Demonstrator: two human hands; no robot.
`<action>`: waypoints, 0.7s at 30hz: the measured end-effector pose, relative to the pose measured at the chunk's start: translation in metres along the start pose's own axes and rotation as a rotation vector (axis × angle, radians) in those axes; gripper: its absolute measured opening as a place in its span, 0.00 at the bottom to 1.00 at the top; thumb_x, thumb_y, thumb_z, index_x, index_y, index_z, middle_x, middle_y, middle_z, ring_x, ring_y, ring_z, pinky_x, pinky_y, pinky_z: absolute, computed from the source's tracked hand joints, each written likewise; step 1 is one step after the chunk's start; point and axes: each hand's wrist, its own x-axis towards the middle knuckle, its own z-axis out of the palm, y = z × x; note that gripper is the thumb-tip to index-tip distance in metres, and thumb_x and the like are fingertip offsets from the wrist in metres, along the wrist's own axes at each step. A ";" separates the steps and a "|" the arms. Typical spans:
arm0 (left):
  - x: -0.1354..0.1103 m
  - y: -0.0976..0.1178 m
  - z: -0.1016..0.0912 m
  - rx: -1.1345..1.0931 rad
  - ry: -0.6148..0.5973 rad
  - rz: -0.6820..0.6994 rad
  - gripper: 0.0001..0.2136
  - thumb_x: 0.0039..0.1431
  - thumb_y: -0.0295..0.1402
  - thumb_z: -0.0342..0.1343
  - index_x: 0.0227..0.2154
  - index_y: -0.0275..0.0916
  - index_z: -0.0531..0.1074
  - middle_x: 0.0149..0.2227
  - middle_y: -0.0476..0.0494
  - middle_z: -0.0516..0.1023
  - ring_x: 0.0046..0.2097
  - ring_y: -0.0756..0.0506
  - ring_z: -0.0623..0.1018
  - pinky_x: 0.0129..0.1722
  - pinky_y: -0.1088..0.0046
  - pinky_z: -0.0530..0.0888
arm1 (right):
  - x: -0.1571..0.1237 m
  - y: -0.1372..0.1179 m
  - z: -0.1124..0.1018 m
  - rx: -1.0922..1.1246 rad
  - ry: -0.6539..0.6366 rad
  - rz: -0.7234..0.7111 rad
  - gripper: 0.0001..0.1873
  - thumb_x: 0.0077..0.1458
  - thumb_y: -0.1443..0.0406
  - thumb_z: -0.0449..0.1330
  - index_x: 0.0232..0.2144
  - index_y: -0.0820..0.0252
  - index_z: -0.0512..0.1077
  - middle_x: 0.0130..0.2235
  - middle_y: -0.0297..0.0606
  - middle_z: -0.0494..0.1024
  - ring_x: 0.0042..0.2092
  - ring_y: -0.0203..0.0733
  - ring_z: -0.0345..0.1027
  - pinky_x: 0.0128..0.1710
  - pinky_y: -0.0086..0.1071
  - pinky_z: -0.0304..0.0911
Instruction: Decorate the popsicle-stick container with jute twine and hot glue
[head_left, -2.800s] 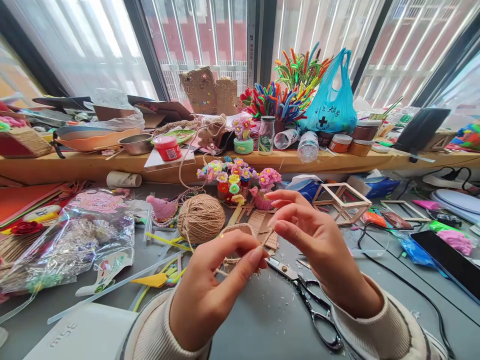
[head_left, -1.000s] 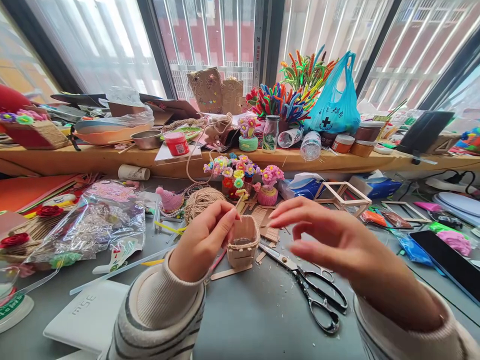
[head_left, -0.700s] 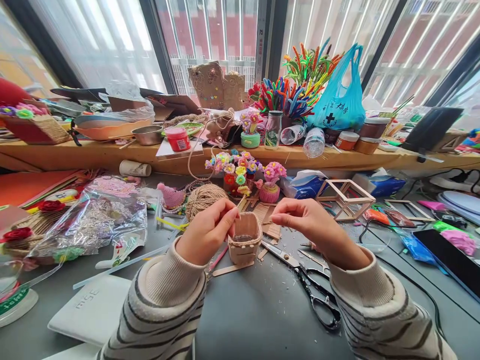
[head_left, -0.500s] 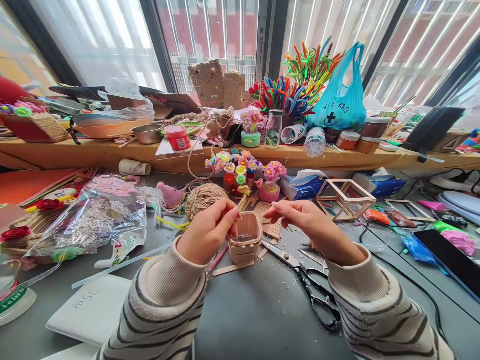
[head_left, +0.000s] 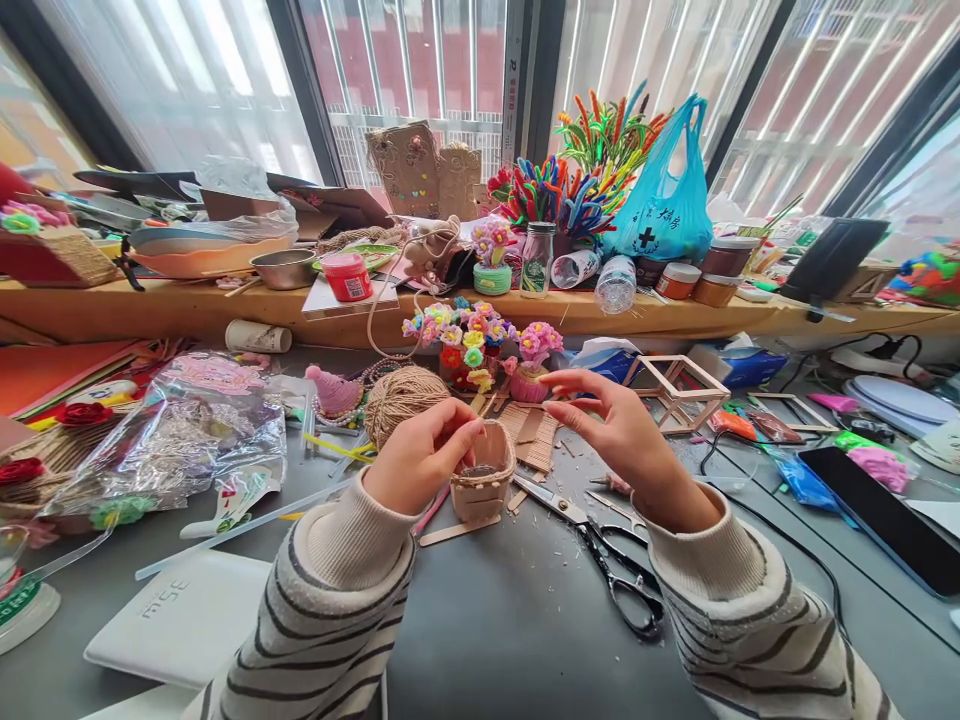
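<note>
A small basket (head_left: pixel 480 487) made of wooden sticks, with twine wound round its rim, stands on the grey table (head_left: pixel 510 630). My left hand (head_left: pixel 420 458) is closed in a pinch on the basket's left rim. My right hand (head_left: pixel 622 435) hovers just right of the basket, over some loose craft sticks (head_left: pixel 534 440). Its fingers are spread and nothing shows in them. A ball of twine (head_left: pixel 401 400) lies behind my left hand. Black-handled scissors (head_left: pixel 604 555) lie to the right of the basket, below my right wrist.
Pipe-cleaner flower pots (head_left: pixel 465 345) stand behind the basket, a wooden stick frame (head_left: pixel 679 390) to the right. A phone (head_left: pixel 885 515) lies far right, a white box (head_left: pixel 176 620) front left, and a crumpled plastic bag (head_left: pixel 172 440) left. The wooden shelf (head_left: pixel 187 305) behind is crowded.
Earlier both hands held a twine loop in the air. Now the basket stands on the table with my left hand pinching its rim; my right hand has drawn back right and opened.
</note>
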 end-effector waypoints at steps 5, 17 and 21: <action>-0.004 0.016 0.004 0.070 -0.057 0.015 0.11 0.50 0.41 0.51 0.26 0.36 0.67 0.19 0.52 0.68 0.22 0.51 0.68 0.22 0.77 0.66 | -0.025 0.003 -0.020 -0.103 0.165 0.038 0.19 0.52 0.53 0.56 0.20 0.61 0.67 0.23 0.34 0.73 0.24 0.32 0.62 0.27 0.28 0.59; -0.040 0.029 0.019 0.282 -0.231 0.013 0.10 0.49 0.38 0.51 0.24 0.36 0.70 0.18 0.51 0.70 0.22 0.51 0.68 0.23 0.78 0.65 | -0.118 0.048 -0.040 -0.766 0.019 0.124 0.20 0.55 0.52 0.51 0.19 0.58 0.65 0.18 0.31 0.64 0.22 0.35 0.58 0.24 0.29 0.54; -0.050 -0.001 0.041 0.376 -0.257 -0.016 0.07 0.49 0.34 0.53 0.23 0.37 0.71 0.18 0.51 0.71 0.22 0.51 0.70 0.23 0.78 0.65 | -0.131 0.060 -0.038 -0.839 -0.060 0.096 0.16 0.52 0.57 0.56 0.18 0.59 0.63 0.27 0.38 0.70 0.33 0.42 0.65 0.34 0.34 0.60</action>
